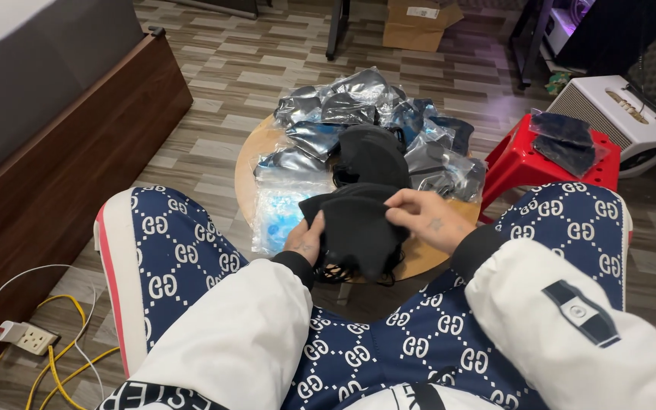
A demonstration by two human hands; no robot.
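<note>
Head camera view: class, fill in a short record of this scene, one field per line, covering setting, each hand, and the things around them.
Setting: person seated over a round wooden table on a wood-plank floor
Left hand: grip on the left edge of a stack of black face masks
Right hand: fingers pinching the top mask at its right edge
On the table: clear-bagged masks, a loose black pile
To the right: red stool with more bagged masks
Lower left: power strip, yellow cable
</note>
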